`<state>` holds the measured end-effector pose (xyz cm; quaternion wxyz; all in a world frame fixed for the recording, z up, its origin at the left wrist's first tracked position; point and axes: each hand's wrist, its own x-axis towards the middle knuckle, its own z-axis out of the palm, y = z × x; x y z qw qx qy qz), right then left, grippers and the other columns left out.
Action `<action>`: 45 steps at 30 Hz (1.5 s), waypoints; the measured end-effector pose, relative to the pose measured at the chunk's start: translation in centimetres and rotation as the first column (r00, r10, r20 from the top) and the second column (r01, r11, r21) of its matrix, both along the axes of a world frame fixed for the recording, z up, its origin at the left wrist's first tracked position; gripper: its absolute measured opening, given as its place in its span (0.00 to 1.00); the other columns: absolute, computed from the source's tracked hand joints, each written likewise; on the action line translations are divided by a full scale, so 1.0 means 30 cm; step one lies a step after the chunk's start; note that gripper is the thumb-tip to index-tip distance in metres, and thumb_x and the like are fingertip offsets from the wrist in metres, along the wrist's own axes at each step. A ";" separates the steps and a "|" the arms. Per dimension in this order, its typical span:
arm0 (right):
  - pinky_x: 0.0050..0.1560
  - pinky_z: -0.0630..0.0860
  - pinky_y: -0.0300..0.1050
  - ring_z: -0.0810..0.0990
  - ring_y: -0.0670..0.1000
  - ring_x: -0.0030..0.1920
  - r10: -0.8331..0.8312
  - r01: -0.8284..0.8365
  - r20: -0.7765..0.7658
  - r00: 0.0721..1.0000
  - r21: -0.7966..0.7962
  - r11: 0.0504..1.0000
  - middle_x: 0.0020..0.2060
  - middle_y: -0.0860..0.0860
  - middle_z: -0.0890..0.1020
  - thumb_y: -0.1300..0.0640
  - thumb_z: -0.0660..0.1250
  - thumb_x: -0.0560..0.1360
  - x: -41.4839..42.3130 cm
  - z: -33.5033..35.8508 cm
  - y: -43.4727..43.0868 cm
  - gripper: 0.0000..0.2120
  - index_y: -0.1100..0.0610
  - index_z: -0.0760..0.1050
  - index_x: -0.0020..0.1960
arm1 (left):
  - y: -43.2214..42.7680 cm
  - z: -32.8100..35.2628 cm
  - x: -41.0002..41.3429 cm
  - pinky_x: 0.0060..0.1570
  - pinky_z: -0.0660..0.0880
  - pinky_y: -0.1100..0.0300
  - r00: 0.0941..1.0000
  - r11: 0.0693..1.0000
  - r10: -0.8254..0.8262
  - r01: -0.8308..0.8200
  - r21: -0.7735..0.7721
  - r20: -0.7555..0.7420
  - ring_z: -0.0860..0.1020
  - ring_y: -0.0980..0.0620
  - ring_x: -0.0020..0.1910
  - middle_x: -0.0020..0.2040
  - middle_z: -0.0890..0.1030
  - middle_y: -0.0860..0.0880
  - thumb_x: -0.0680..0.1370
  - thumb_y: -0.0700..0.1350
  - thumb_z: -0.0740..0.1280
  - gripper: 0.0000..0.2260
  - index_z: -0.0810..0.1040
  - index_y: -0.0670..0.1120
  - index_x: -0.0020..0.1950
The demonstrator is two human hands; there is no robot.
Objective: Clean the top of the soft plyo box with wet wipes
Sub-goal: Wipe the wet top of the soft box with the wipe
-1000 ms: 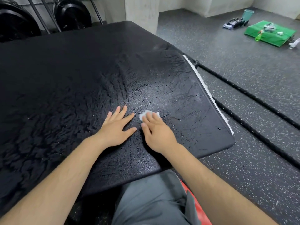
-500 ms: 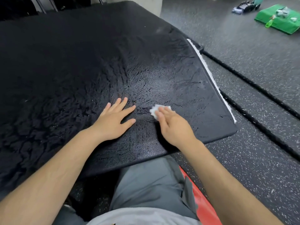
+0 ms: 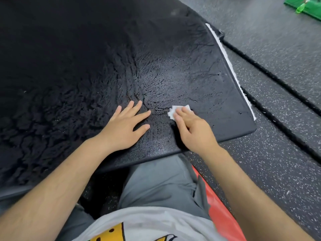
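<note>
The black soft plyo box (image 3: 86,66) fills the left and middle of the view; its wrinkled top shines wet near my hands. My left hand (image 3: 124,128) lies flat on the top with fingers spread. Just to its right, my right hand (image 3: 192,129) presses a small folded white wet wipe (image 3: 174,112) onto the top near the front right corner. Most of the wipe is hidden under my fingers; only its far edge sticks out.
A white strip (image 3: 229,66) runs along the box's right edge. Speckled dark rubber floor (image 3: 278,153) lies to the right, crossed by black ropes (image 3: 271,77). A green mat (image 3: 311,7) lies far right at the back. A red pad (image 3: 224,214) sits beside my leg.
My right hand has slid the wipe to the right across the top. My left hand has stayed flat in place. The camera has tilted further down.
</note>
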<state>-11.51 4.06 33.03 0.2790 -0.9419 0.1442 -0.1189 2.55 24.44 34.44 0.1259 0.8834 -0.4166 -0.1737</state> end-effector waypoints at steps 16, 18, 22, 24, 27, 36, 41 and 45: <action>0.69 0.73 0.53 0.78 0.50 0.67 0.238 -0.221 0.380 0.894 -0.089 0.971 0.60 0.52 0.83 0.60 0.63 0.82 -0.135 -0.102 0.039 0.12 0.60 0.85 0.57 | 0.031 -0.007 -0.016 0.76 0.34 0.57 1.000 0.999 -0.023 0.023 -0.024 0.003 0.38 0.59 0.79 0.81 0.43 0.59 0.81 0.62 0.51 0.25 0.54 0.63 0.79; 0.66 0.75 0.55 0.79 0.50 0.66 0.254 -0.226 0.381 0.889 -0.118 0.967 0.59 0.52 0.84 0.59 0.63 0.82 -0.171 -0.104 -0.028 0.12 0.60 0.85 0.57 | 0.038 -0.002 -0.015 0.76 0.34 0.57 1.000 1.000 -0.023 0.023 -0.011 -0.013 0.38 0.60 0.79 0.80 0.43 0.60 0.79 0.64 0.48 0.28 0.54 0.63 0.79; 0.64 0.75 0.62 0.78 0.53 0.68 0.287 -0.228 0.376 0.881 -0.194 0.954 0.63 0.53 0.82 0.63 0.68 0.76 -0.239 -0.134 -0.124 0.13 0.61 0.83 0.59 | 0.018 0.018 -0.046 0.78 0.37 0.53 0.999 0.999 -0.054 0.054 0.005 0.005 0.38 0.61 0.78 0.80 0.44 0.61 0.78 0.67 0.44 0.30 0.54 0.63 0.79; 0.69 0.70 0.62 0.73 0.54 0.72 0.345 -0.265 0.282 0.895 -0.286 0.921 0.68 0.53 0.78 0.63 0.71 0.71 -0.253 -0.151 -0.139 0.22 0.60 0.80 0.65 | -0.014 0.034 -0.094 0.79 0.42 0.50 0.978 0.978 -0.210 0.210 -0.023 0.002 0.38 0.62 0.78 0.80 0.44 0.62 0.77 0.72 0.44 0.31 0.54 0.63 0.79; 0.73 0.65 0.62 0.69 0.53 0.75 0.352 -0.243 0.193 0.916 -0.432 0.869 0.72 0.51 0.74 0.65 0.69 0.71 -0.242 -0.176 -0.153 0.27 0.57 0.76 0.70 | -0.074 0.045 -0.166 0.78 0.40 0.51 0.918 0.915 -0.394 0.388 0.109 0.045 0.36 0.58 0.79 0.80 0.39 0.61 0.74 0.74 0.51 0.37 0.47 0.63 0.80; 0.62 0.75 0.65 0.80 0.54 0.64 0.351 -0.069 0.408 0.843 -0.565 0.822 0.64 0.50 0.81 0.68 0.53 0.80 -0.161 -0.068 -0.146 0.21 0.58 0.82 0.63 | -0.094 0.050 -0.229 0.60 0.77 0.43 0.806 0.912 -0.386 0.406 0.055 0.448 0.71 0.44 0.72 0.76 0.68 0.44 0.68 0.48 0.76 0.37 0.69 0.42 0.75; 0.59 0.77 0.64 0.81 0.54 0.63 0.356 -0.052 0.431 0.829 -0.575 0.817 0.63 0.49 0.82 0.67 0.54 0.81 -0.130 -0.046 -0.125 0.20 0.57 0.82 0.62 | -0.049 0.046 -0.223 0.63 0.74 0.40 0.832 0.941 -0.332 0.325 0.094 0.445 0.61 0.44 0.78 0.82 0.51 0.48 0.68 0.39 0.75 0.49 0.48 0.45 0.80; 0.59 0.78 0.62 0.82 0.53 0.62 0.337 -0.010 0.468 0.817 -0.574 0.819 0.62 0.49 0.82 0.66 0.55 0.82 -0.096 -0.021 -0.092 0.20 0.56 0.83 0.62 | -0.019 0.076 -0.197 0.54 0.79 0.40 0.805 0.935 -0.328 0.350 0.049 0.495 0.69 0.43 0.74 0.79 0.62 0.48 0.58 0.35 0.79 0.51 0.61 0.45 0.78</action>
